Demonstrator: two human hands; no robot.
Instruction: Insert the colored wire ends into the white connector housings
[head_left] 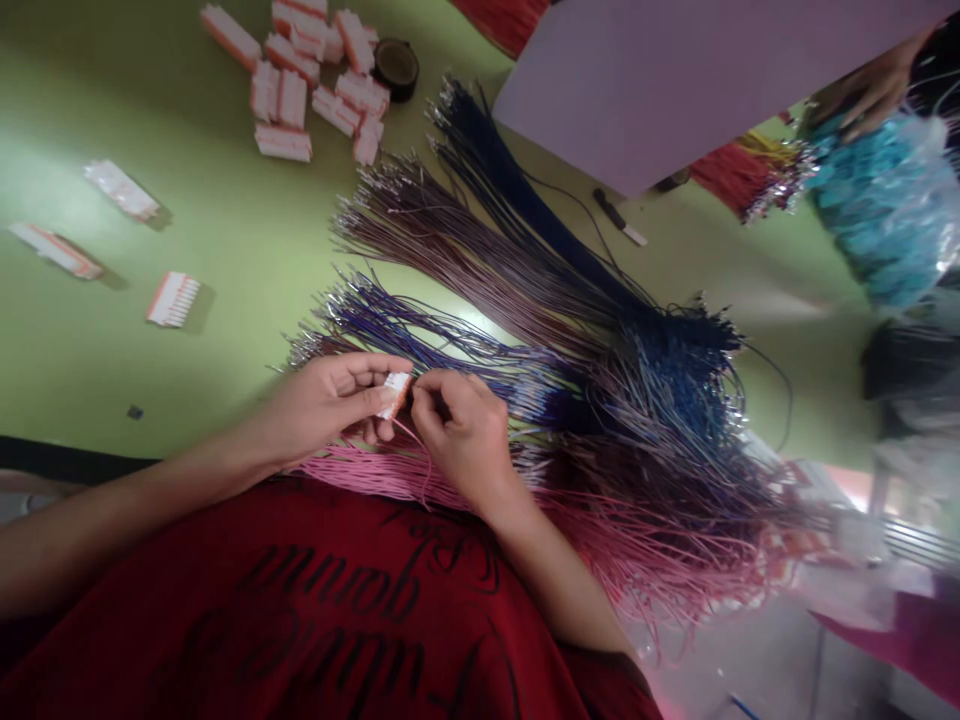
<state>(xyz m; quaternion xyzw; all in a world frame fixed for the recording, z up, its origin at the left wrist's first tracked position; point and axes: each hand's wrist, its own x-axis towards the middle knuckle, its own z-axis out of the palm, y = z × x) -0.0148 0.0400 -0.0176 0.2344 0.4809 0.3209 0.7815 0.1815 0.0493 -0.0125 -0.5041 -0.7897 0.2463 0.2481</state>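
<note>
My left hand [330, 400] is closed around a small white and orange connector block [396, 392], held above the table's near edge. My right hand [461, 430] pinches a thin pink wire [420, 462] right at the block, fingers pressed together. Under both hands lies a bundle of pink wires [360, 470]. Just beyond them spread bundles of purple wires [397, 320], brownish wires [450, 240] and dark blue wires [495, 160], their metal tips pointing left.
A heap of white and orange connector blocks [307, 80] lies at the far left of the green table [150, 130], with loose blocks [172, 298] nearer. A tape roll [396, 66], a grey board [675, 80], a marker [619, 216], and another person's hand [870, 95] by turquoise wires [885, 210].
</note>
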